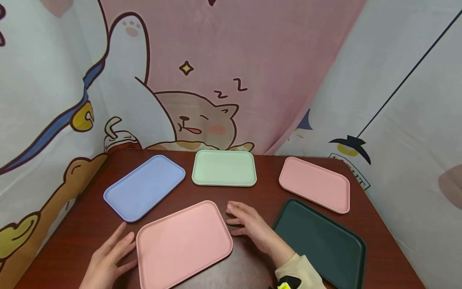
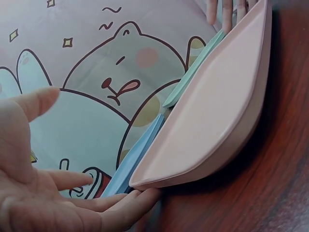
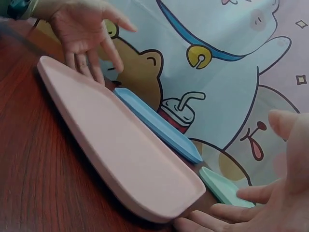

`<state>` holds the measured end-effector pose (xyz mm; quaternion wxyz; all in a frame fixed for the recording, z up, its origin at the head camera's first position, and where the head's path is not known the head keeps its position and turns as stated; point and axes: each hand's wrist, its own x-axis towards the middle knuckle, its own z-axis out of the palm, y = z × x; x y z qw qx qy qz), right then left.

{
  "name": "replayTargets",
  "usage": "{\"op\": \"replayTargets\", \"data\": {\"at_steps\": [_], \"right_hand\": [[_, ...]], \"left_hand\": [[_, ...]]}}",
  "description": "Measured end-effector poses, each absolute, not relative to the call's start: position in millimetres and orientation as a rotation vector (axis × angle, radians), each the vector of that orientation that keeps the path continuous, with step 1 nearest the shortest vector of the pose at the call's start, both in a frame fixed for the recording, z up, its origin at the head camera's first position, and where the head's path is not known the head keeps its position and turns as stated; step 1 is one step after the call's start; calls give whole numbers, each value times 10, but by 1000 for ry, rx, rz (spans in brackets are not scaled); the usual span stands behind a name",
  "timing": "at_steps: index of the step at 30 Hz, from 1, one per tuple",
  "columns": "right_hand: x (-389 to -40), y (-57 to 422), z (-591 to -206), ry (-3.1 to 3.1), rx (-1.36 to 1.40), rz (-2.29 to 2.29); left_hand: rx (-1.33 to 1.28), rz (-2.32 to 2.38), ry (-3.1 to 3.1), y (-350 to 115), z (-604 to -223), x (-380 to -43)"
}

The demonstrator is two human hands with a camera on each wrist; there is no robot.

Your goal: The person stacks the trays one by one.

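A large pink tray lies tilted to one side on the table, between the two hands. Beside its left edge is my left hand, fingers spread and fairly straight. In the left wrist view, the fingertips of this hand are right at the tray's corner. My right hand hovers by the tray's right edge with loosely bent fingers, holding nothing. The right wrist view shows its fingertips close to the rim of the pink tray.
A blue tray lies at the back left, a light green tray at the back middle and a smaller pink tray at the back right. The right forearm overlaps a dark green tray. Printed cloth hangs behind the brown table.
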<state>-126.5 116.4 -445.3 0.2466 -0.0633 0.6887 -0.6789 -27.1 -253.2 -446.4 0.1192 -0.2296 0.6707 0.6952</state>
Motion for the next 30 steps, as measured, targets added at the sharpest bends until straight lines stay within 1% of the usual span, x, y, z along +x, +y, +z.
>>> {"op": "replayTargets", "data": {"at_steps": [10, 19, 30], "right_hand": [[-1327, 1118, -4505, 1786, -98, -1832], [-1352, 1101, -4533, 1706, -68, -1862], [-1343, 1106, -4537, 1666, -65, -1878]], "left_hand": [[-699, 1980, 1921, -2567, -4531, -284], [-742, 2044, 1864, -2613, -4587, -306], [-663, 1943, 2037, -2647, -4671, -283]]}}
